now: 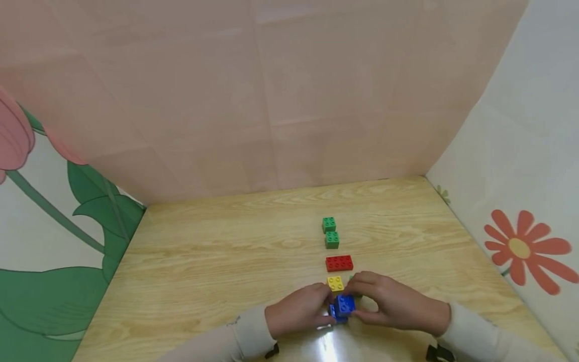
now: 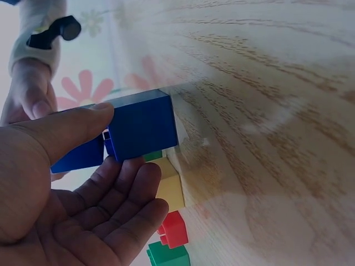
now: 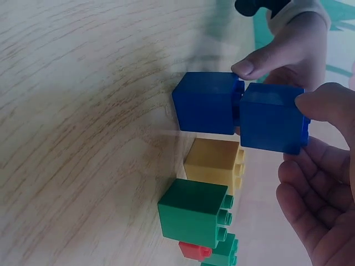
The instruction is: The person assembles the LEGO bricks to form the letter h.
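Note:
Two blue bricks are at the near part of the table, one above the other and slightly offset. My left hand (image 1: 300,310) pinches the lower blue brick (image 3: 205,103) between thumb and fingers; in the left wrist view the left thumb lies along its edge (image 2: 141,124). My right hand (image 1: 392,303) pinches the upper blue brick (image 1: 346,305), with the right thumb on its side in the right wrist view (image 3: 272,117). The studs of the lower brick show between the two. Whether they are fully pressed together I cannot tell.
Just beyond the hands sits a yellow brick (image 1: 335,283), with a green brick (image 3: 194,210) beside it, partly hidden by my right hand in the head view. Farther back are a red brick (image 1: 339,263) and two green bricks (image 1: 332,240). Papered walls enclose the wooden table (image 1: 217,251).

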`<state>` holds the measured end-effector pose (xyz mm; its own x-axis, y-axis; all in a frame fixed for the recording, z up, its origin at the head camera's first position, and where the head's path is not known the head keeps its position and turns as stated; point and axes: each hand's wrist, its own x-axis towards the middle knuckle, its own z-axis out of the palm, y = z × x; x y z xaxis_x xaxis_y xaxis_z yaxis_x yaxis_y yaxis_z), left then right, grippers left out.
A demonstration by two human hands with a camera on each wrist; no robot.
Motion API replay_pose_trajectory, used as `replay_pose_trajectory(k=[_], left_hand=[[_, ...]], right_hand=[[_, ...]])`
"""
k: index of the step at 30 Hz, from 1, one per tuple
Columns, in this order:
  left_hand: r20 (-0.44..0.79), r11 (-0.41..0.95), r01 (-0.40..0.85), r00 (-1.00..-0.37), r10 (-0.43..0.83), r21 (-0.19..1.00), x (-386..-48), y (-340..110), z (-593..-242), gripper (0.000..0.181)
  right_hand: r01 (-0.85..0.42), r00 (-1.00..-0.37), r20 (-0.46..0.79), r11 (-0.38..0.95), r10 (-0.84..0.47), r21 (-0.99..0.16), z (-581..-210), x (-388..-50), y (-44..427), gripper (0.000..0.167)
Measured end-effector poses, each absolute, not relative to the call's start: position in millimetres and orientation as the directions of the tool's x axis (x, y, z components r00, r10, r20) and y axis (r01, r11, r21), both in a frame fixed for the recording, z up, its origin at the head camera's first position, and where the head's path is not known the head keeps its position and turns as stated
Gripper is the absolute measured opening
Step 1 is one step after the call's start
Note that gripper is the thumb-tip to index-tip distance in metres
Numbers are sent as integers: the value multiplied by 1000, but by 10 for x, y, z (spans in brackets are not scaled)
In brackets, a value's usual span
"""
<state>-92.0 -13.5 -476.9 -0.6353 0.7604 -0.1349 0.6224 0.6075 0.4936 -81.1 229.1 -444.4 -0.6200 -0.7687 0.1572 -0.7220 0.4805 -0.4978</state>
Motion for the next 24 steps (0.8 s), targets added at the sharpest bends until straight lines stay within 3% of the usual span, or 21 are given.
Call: replay_pose_trajectory(k=[24], left_hand=[[-100, 592, 656, -626, 773, 468, -926, -145, -4826, 36]], right_hand=[[-745, -597, 165, 466, -785, -478, -4508, -804, 2250, 35]])
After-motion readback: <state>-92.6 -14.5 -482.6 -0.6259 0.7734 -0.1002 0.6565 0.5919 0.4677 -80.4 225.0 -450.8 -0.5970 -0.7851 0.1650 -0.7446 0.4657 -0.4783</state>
